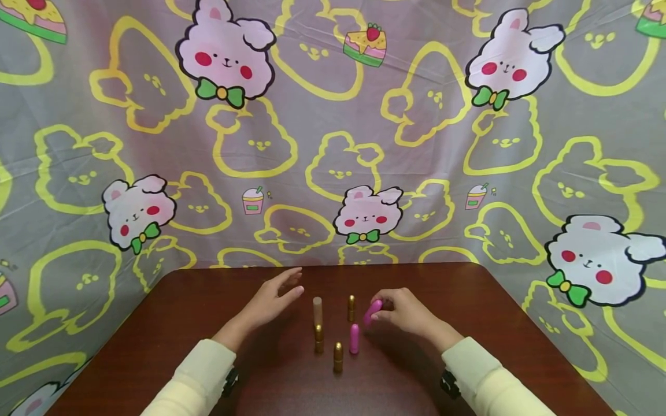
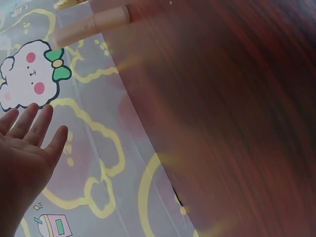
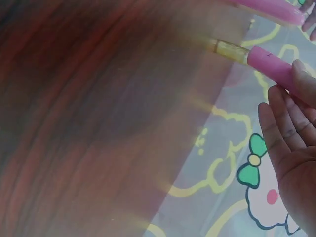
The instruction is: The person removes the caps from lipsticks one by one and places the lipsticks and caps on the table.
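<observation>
My right hand (image 1: pixel 408 312) pinches a pink bullet-shaped tube (image 1: pixel 373 312), tilted, between thumb and fingers. In the right wrist view the other fingers of that hand stretch out below the held tube. My left hand (image 1: pixel 267 299) hovers over the table's left side with nothing in it, fingers extended. Nearest to it stands a beige cylindrical tube (image 1: pixel 318 311). A second pink bullet-shaped tube (image 1: pixel 354 338) stands upright near the middle. Around it stand three gold bullet-shaped tubes: one at the back (image 1: pixel 351 308), one at the left (image 1: pixel 319 339), one in front (image 1: pixel 338 357).
The dark brown wooden table (image 1: pixel 291 387) carries the tubes in a loose ring. Behind and beside it hangs a grey cloth (image 1: pixel 322 115) printed with rabbit faces and yellow outlines. Black bands (image 1: pixel 450 384) show at the light sleeves.
</observation>
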`<state>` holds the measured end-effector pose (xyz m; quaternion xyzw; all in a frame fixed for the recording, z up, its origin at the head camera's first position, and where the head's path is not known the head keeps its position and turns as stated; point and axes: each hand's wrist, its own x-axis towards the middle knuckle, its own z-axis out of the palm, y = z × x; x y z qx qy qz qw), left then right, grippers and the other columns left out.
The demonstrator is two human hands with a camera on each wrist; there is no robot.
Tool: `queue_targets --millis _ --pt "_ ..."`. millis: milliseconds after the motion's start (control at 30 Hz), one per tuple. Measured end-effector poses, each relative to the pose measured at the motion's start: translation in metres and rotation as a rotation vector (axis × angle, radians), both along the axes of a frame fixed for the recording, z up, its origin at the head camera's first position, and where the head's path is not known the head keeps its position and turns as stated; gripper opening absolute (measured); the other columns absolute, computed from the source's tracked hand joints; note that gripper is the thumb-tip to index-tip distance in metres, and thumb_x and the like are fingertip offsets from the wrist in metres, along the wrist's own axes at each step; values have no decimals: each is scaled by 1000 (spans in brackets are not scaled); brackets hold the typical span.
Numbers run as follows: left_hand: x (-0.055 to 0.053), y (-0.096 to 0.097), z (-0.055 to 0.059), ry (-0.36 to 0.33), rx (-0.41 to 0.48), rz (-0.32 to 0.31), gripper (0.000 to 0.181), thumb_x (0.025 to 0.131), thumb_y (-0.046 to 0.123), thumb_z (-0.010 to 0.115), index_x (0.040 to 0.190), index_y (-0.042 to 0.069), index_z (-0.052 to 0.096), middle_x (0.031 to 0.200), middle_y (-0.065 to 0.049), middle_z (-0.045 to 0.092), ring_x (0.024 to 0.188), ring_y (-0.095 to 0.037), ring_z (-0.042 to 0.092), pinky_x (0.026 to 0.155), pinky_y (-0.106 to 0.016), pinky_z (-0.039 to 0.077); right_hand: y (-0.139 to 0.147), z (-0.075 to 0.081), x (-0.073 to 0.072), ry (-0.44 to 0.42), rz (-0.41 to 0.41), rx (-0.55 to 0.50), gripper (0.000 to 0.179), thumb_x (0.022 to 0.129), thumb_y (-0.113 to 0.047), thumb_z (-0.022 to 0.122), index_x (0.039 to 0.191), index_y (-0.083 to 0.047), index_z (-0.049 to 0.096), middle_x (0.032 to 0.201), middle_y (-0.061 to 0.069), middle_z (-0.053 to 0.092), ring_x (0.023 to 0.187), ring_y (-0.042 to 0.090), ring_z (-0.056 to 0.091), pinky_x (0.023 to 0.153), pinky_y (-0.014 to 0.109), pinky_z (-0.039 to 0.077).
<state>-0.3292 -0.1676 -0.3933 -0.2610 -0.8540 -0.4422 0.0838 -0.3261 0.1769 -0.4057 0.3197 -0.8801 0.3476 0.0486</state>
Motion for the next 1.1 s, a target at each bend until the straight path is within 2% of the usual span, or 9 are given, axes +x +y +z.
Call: queue_targets --millis 233,400,467,700,800,900,1100 --pt "0 8 5 43 111 -7 48 96 22 63 140 7 49 135 -16 56 124 -31 52 100 -54 40 -3 18 0 24 -47 -91 20 82 -18 78 100 -13 70 83 -10 67 73 11 61 64 28 52" --pt "0 17 11 59 196 -11 42 96 9 61 136 -2 51 130 -23 57 119 -38 54 97 -56 42 -7 28 0 -2 -81 -202 22 83 -17 78 102 -11 70 85 -5 69 73 15 62 64 29 52" --pt "0 19 12 55 240 -24 41 96 6 60 134 -6 51 128 -25 57 118 -40 55 96 -53 44 -9 31 0 -17 -95 -242 22 83 -17 78 102 -11 70 85 -3 69 74 17 63 64 30 53" --pt "0 23 17 70 356 -59 37 96 4 59 132 -5 53 125 -21 60 117 -35 57 92 -28 49 -18 44 1 -118 -148 -373 24 84 -16 78 105 -8 69 93 4 70 81 20 65 69 29 53" --pt "-2 25 18 81 407 -90 38 95 1 59 132 -7 52 126 -23 60 118 -37 56 94 -26 47 -21 49 0 -154 -178 -424 26 83 -16 78 107 -8 69 95 5 70 84 21 65 73 29 54" --pt "-3 29 19 81 448 -111 40 94 -2 60 132 -9 51 126 -25 58 119 -40 54 94 -26 47 -23 54 -1 -172 -173 -478 30 84 -14 78 110 -4 68 97 8 70 86 23 67 77 30 55" --pt "0 38 26 49 539 -104 40 92 -5 62 130 -11 51 123 -27 59 117 -42 55 91 -26 49 -31 62 -3 -189 -152 -590 34 84 -7 76 113 5 64 98 13 71 87 23 69 79 30 55"
